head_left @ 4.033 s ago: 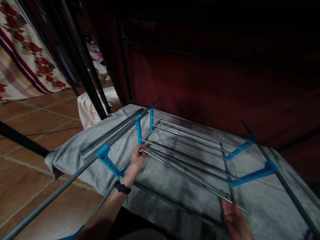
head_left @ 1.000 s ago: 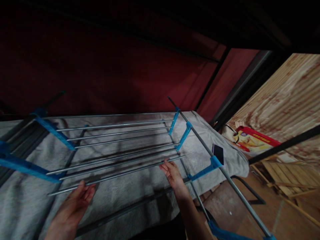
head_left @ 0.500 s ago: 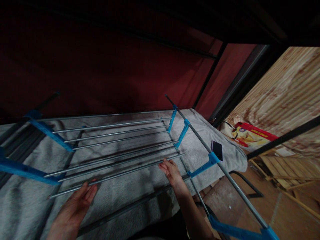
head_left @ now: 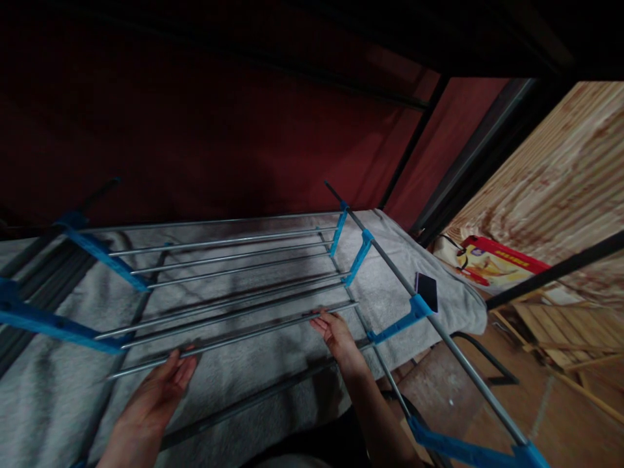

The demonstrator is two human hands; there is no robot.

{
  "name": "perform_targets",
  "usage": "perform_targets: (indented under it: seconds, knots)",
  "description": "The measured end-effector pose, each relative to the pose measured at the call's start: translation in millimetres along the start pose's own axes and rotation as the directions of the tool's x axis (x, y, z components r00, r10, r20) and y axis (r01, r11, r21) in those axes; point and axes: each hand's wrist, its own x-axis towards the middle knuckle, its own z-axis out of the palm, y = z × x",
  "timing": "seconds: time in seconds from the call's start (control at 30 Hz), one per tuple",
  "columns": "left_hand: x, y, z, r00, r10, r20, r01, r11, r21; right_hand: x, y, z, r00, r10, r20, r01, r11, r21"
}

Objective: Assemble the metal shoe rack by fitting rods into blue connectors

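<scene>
A loose metal tube (head_left: pixel 248 337) spans between my two hands, in front of a partly assembled rack of metal tubes and blue plastic brackets. My left hand (head_left: pixel 160 390) is closed around the tube near its left end. My right hand (head_left: pixel 335 333) pinches it near its right end, which lies close to the rack's right upright (head_left: pixel 400 276). Behind the tube, several crossbars (head_left: pixel 234 317) run from a left blue bracket (head_left: pixel 63 329) to the right side. A right blue bracket (head_left: pixel 397 325) has no crossbar on it.
A grey blanket (head_left: pixel 287 364) lies under the rack. More dark tubes (head_left: pixel 43 292) rest at the left. A phone (head_left: pixel 426 290) lies on the blanket at the right. Beyond are a red and yellow box (head_left: pixel 502 263), a wooden slatted piece (head_left: pixel 560 328) and dark frame posts.
The tube and my left hand have shifted slightly to the right. My right hand keeps its pinch. The view has moved a little.
</scene>
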Motion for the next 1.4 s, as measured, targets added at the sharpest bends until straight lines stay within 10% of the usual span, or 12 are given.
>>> perform_targets:
  seconds: [0.57,0.73,0.87,1.03,1.17,1.4]
  knots:
    - [-18,-7,-5.0,0.988,-0.057,0.147,0.01,0.953,0.303,23,13,-29,0.999,-0.029,0.031,0.034,0.986,-0.162]
    - [-17,-22,-4.7,0.961,0.09,0.261,-0.211,0.849,0.484,27,15,-37,0.998,-0.041,0.039,0.049,0.976,-0.212]
    - [-15,-37,4.1,0.802,0.398,0.445,-0.596,0.583,0.552,27,15,-39,0.999,-0.032,0.033,0.04,0.966,-0.257]
    - [-28,-46,14.2,0.48,0.403,0.779,-0.792,-0.183,0.583,25,13,-39,0.997,-0.065,0.047,0.077,0.935,-0.346]
    - [-34,-52,19.8,0.448,0.214,0.868,-0.733,-0.468,0.493,21,10,-39,0.994,-0.071,0.087,0.1,0.916,-0.388]
    - [-26,-51,32.8,0.445,0.121,0.887,-0.66,-0.625,0.417,16,5,-41,0.992,-0.06,0.108,0.097,0.921,-0.378]
